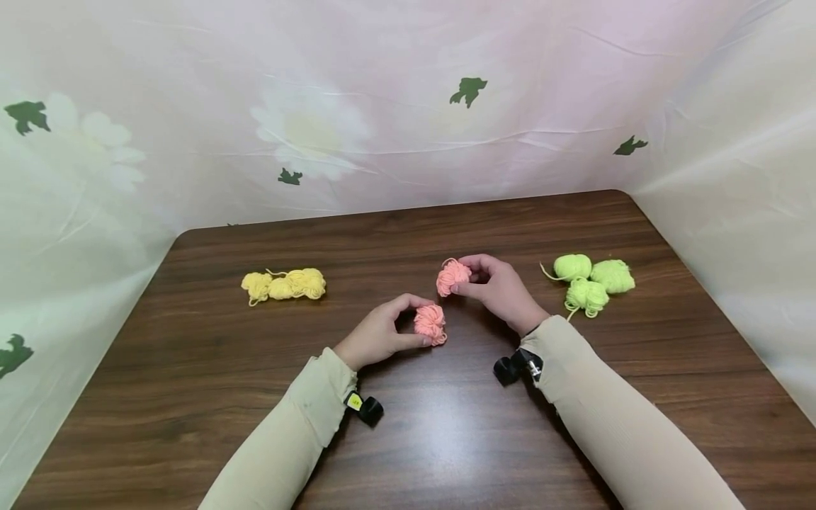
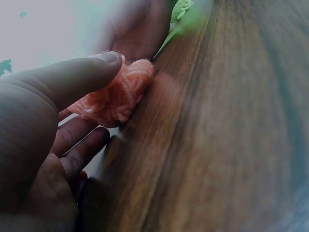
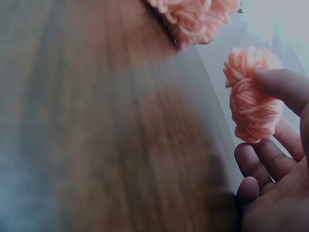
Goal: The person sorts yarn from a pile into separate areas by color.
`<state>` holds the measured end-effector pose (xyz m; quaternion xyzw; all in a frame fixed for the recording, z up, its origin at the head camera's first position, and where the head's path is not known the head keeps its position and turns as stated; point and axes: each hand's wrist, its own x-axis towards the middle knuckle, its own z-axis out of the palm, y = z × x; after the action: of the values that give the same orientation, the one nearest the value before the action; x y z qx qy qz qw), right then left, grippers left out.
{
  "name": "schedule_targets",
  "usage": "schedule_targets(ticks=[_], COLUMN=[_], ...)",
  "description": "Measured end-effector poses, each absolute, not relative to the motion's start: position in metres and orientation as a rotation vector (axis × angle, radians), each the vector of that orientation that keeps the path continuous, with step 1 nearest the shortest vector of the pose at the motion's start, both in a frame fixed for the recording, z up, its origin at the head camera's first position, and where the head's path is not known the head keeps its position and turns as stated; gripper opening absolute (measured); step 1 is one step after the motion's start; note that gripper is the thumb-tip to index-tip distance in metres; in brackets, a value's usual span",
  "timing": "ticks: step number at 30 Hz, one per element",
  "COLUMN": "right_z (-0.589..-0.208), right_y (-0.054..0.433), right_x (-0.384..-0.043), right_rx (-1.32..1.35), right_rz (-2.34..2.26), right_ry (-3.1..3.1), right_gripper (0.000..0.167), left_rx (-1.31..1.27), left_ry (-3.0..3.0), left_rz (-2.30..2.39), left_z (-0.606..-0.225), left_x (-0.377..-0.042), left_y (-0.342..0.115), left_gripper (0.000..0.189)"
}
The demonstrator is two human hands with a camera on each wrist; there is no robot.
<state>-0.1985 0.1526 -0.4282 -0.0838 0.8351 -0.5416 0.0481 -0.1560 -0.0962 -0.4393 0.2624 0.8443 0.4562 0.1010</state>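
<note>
Near the middle of the table, my left hand [image 1: 381, 333] pinches a small pink ball of yarn [image 1: 430, 325] between thumb and fingers. Farther back and slightly right, my right hand [image 1: 500, 287] grips a second pink ball of yarn [image 1: 453, 277]. The two pink balls are close together but apart. In the left wrist view the thumb presses on top of the left pink ball [image 2: 113, 96], which is at the table surface. The right wrist view shows the right pink ball [image 3: 253, 99] between thumb and fingers, with the other one [image 3: 195, 19] at the top edge.
Several yellow yarn balls [image 1: 283, 285] lie in a row on the left of the brown wooden table [image 1: 210, 397]. Three green yarn balls [image 1: 588, 281] sit clustered on the right, with loose strands. A flowered cloth [image 1: 382, 92] hangs behind the table and at its sides.
</note>
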Motion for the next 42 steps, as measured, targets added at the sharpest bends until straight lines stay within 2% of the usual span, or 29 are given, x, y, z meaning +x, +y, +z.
schedule_targets(ticks=[11,18,30,42], right_z=[-0.431,-0.431,-0.431,-0.431], right_y=[0.151,0.152,0.165,0.173], right_x=[-0.212,-0.216,-0.208,-0.190], right_rx=[-0.210,-0.270,-0.324,-0.352], right_rz=[-1.579,-1.428,-1.499,-1.594], right_ry=[2.592,2.671,2.553,2.496], right_gripper=[0.046,0.048,0.068,0.060], left_rx=[0.792,0.803,0.760,0.713], left_ry=[2.485,2.474,2.490,2.571], left_rz=[1.346,1.359,1.466,1.666], left_z=[-0.440,-0.440,-0.443,-0.442], left_x=[-0.157,-0.157,-0.157,-0.157], left_y=[-0.097,-0.098,-0.100,-0.101], left_gripper=[0.048,0.047,0.038,0.033])
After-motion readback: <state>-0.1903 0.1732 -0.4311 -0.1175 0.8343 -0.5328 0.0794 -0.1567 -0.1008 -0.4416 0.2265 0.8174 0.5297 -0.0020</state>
